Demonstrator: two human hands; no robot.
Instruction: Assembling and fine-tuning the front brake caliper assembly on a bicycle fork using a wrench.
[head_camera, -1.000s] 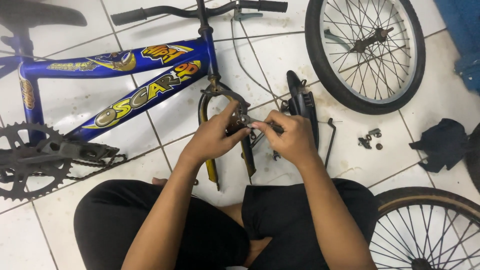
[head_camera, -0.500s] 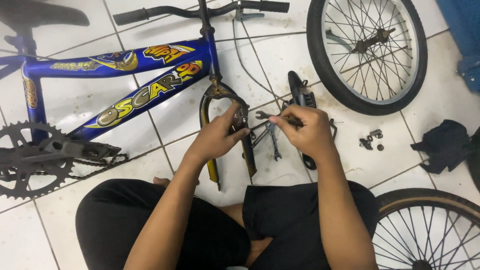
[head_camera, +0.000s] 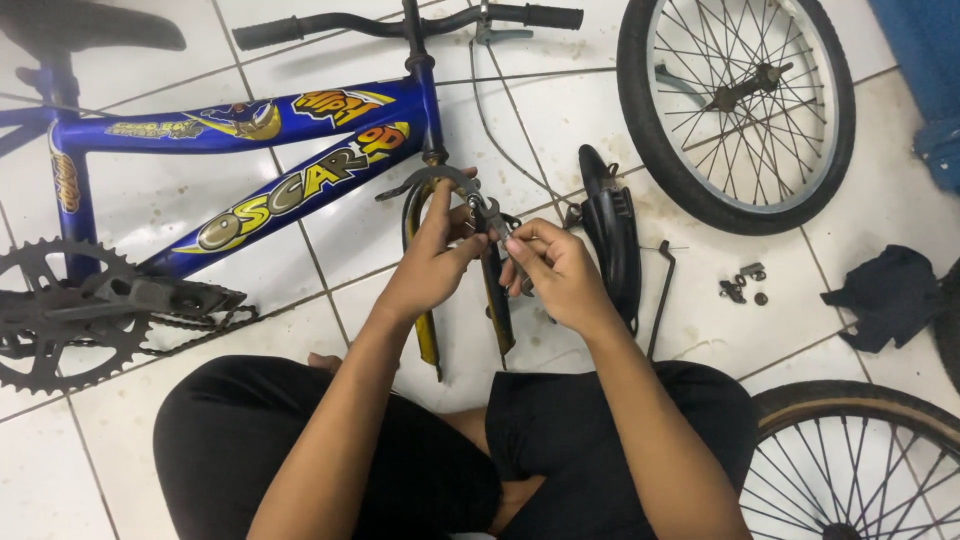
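Two hands (head_camera: 500, 262) on metal brake caliper (head_camera: 488, 215)

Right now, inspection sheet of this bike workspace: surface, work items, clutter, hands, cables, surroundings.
Surface: white tiled floor, grey grout lines.
Work items: blue bicycle frame lying wheel-less; yellow-black front fork; small metal brake part at the fork crown.
Clutter: loose small metal fittings; dark crumpled cloth; black mudguard.
Hands: left hand and right hand both on the brake part.
Cables: thin brake cable from the handlebar lever.
Surroundings: detached spoked wheel; second wheel; blue object at the top right.
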